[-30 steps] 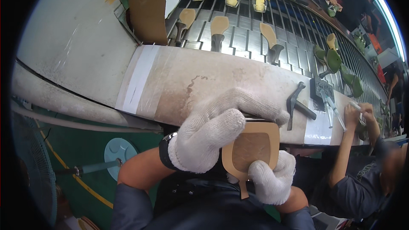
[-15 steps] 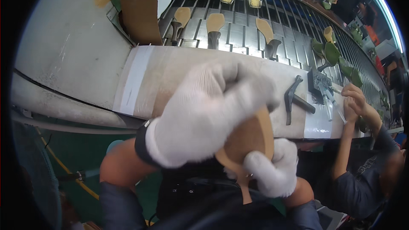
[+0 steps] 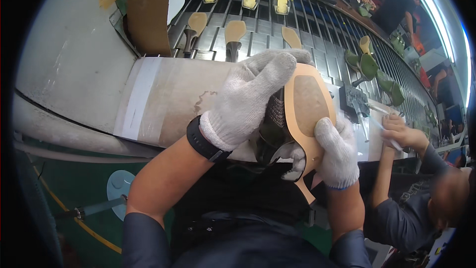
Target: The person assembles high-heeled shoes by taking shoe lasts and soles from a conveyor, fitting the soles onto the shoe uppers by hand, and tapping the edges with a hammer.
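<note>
high-heeled shoe [image 3: 302, 106], tan sole facing up, heel pointing down toward the person.

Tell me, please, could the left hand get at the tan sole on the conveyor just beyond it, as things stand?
Probably not at once: the left hand is wrapped over the shoe that the right hand grips too. The sole lies uncovered past the workbench, so letting go would free the way.

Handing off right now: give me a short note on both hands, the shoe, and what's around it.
Left hand: gloved, spread over the high-heeled shoe, pressing its upper.
Right hand: gloved, grip around the shoe from below, tan sole facing up, heel pointing at the body.
Shoe is held above the workbench edge, not resting on it.
Behind: conveyor carrying more soles and shoes.
A co-worker's hand works to the right.
</note>
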Action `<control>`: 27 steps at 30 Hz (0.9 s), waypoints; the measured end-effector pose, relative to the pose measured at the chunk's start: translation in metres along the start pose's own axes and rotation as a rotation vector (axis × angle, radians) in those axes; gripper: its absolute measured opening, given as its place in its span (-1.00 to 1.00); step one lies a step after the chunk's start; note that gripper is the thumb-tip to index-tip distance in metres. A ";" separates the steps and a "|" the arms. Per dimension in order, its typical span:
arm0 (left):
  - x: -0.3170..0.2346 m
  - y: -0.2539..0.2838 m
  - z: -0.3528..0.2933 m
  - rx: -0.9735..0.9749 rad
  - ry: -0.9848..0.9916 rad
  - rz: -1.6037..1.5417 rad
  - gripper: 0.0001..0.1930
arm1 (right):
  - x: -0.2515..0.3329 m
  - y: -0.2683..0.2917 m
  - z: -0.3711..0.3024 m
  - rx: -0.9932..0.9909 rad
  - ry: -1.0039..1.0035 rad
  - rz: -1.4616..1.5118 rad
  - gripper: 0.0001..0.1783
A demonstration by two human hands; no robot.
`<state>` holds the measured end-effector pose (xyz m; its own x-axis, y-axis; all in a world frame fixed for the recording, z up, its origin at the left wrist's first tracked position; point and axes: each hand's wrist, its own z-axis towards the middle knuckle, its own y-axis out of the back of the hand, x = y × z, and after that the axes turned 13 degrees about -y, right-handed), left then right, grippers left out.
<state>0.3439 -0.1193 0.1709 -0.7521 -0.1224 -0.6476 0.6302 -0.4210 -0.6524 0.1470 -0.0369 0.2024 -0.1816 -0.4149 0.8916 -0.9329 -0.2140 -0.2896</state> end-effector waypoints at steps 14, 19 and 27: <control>-0.009 0.016 -0.018 0.269 -0.127 0.196 -0.41 | 0.004 -0.023 -0.008 -0.100 0.003 -0.147 -0.55; -0.030 0.013 -0.048 0.125 -0.214 0.198 -0.63 | -0.012 -0.044 -0.020 0.015 -0.150 -0.178 -0.62; -0.093 0.000 -0.098 -0.223 -0.076 0.442 -0.69 | -0.043 -0.053 -0.016 0.070 0.391 -0.820 -0.78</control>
<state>0.4327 -0.0198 0.1929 -0.4102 -0.3143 -0.8561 0.9116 -0.1124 -0.3955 0.1991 0.0061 0.1848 0.4263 0.2177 0.8780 -0.7973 -0.3682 0.4784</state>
